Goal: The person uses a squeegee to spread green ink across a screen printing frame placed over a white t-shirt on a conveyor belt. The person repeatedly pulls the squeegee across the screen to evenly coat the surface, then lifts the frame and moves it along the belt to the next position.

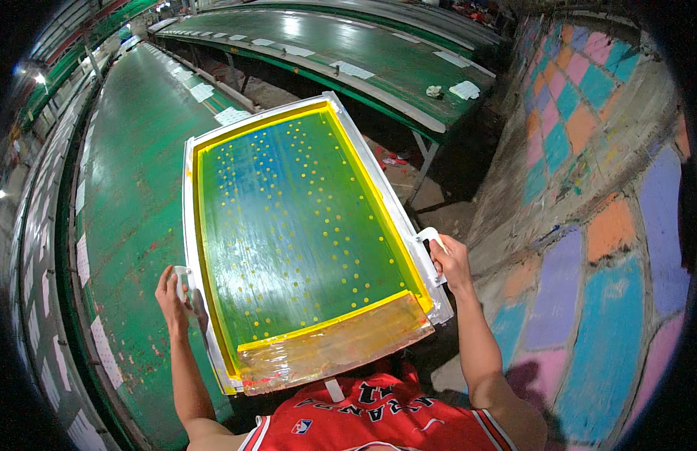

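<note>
A screen printing frame (296, 218) is held out in front of my body, its near end close to my red jersey. White rails surround a green mesh dotted with small yellow spots, edged in yellow. Brown tape (337, 342) covers its near end. My right hand (450, 263) is closed around a white handle (430, 236) on the right rail. On the other side, my left hand (174, 297) curls its fingers around the left handle (184, 276). The frame overlaps the right edge of the long green table.
A long green printing table (130, 180) runs away on the left, with pale pieces along its edges. Another green table (326, 45) stands beyond the frame, bearing white sheets and a crumpled white cloth (464, 90). At right rises a wall painted in coloured blocks (600, 316).
</note>
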The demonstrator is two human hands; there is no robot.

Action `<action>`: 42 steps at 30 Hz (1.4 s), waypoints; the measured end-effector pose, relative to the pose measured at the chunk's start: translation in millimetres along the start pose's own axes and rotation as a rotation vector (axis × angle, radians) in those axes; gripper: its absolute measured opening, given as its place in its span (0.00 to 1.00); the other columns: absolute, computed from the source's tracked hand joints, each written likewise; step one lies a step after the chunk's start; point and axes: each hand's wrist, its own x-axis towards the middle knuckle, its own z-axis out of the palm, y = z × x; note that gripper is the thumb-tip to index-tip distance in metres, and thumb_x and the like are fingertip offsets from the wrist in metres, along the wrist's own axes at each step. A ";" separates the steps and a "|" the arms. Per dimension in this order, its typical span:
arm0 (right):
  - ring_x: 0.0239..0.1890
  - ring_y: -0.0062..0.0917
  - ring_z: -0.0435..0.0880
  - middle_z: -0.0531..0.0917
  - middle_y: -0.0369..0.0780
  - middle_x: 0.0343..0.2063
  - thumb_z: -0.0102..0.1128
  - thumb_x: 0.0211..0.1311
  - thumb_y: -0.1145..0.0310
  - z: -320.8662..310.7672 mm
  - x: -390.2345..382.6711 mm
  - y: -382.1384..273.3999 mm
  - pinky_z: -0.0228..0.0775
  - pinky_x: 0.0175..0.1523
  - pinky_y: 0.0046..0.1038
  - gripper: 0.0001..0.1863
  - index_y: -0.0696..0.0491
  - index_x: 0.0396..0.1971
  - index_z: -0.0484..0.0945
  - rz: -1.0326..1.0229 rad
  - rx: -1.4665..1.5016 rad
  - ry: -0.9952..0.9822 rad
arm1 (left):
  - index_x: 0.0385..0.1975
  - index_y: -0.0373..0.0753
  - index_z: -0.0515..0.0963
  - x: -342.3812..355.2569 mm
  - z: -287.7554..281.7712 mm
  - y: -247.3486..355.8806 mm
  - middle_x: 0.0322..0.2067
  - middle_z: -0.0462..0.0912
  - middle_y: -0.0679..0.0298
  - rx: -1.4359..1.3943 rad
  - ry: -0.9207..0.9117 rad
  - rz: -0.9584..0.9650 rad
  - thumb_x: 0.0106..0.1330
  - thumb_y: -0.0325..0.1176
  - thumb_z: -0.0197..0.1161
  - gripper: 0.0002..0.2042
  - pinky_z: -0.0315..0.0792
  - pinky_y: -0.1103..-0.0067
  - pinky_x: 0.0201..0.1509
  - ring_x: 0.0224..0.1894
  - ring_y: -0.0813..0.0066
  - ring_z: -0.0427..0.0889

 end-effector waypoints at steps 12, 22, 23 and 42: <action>0.16 0.10 0.65 0.72 0.28 0.18 0.62 0.68 0.53 -69.3 110.8 31.6 0.55 0.20 0.19 0.19 0.57 0.35 0.81 0.070 0.053 -0.040 | 0.61 0.40 0.76 -18.1 98.4 11.9 0.23 0.77 0.68 0.022 0.082 0.015 0.71 0.39 0.57 0.21 0.59 0.83 0.16 0.17 0.83 0.68; 0.15 0.10 0.65 0.72 0.29 0.18 0.62 0.68 0.56 -66.2 128.9 44.3 0.55 0.19 0.19 0.16 0.57 0.34 0.80 0.080 0.077 -0.092 | 0.62 0.37 0.73 -24.2 106.7 34.5 0.19 0.73 0.68 -0.008 0.066 -0.050 0.69 0.37 0.58 0.23 0.59 0.81 0.14 0.14 0.82 0.66; 0.15 0.10 0.65 0.72 0.29 0.18 0.63 0.68 0.56 -65.2 131.3 46.2 0.56 0.19 0.19 0.17 0.57 0.36 0.81 0.084 0.074 -0.084 | 0.62 0.38 0.73 -24.1 107.7 33.6 0.19 0.73 0.69 -0.009 0.071 -0.043 0.69 0.37 0.58 0.23 0.59 0.81 0.14 0.14 0.82 0.65; 0.16 0.10 0.66 0.73 0.29 0.19 0.62 0.68 0.55 -61.2 135.2 38.7 0.56 0.20 0.18 0.18 0.58 0.38 0.80 0.037 0.009 -0.086 | 0.62 0.38 0.74 -19.1 109.9 10.6 0.20 0.76 0.69 -0.026 0.105 -0.057 0.71 0.35 0.56 0.21 0.59 0.82 0.14 0.15 0.84 0.69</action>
